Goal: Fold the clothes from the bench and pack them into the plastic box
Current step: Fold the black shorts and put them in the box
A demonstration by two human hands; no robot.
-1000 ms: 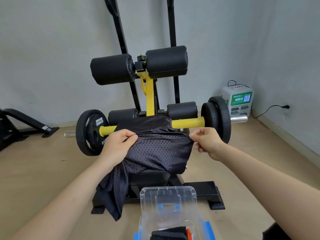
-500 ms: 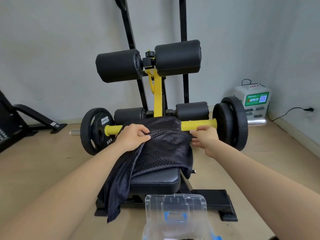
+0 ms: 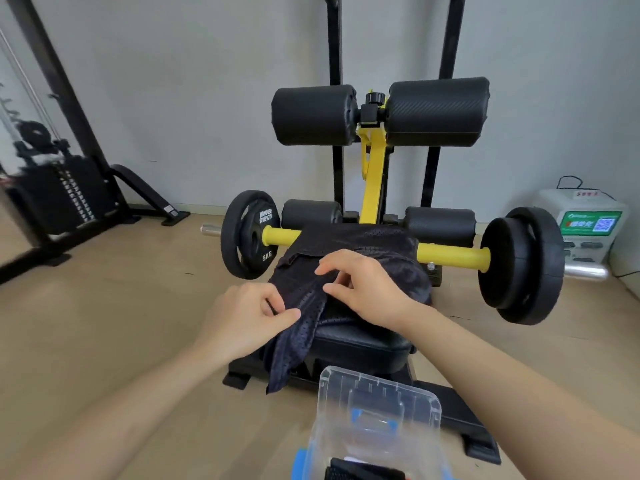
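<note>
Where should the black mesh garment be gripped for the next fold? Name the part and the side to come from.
Probably grip the black mesh garment at its loose end, which hangs over the left front edge of the bench seat, coming from the left. That flap dangles free below the left hand, which already pinches its edge. The right hand rests on the part spread over the seat, pinning it.
</note>
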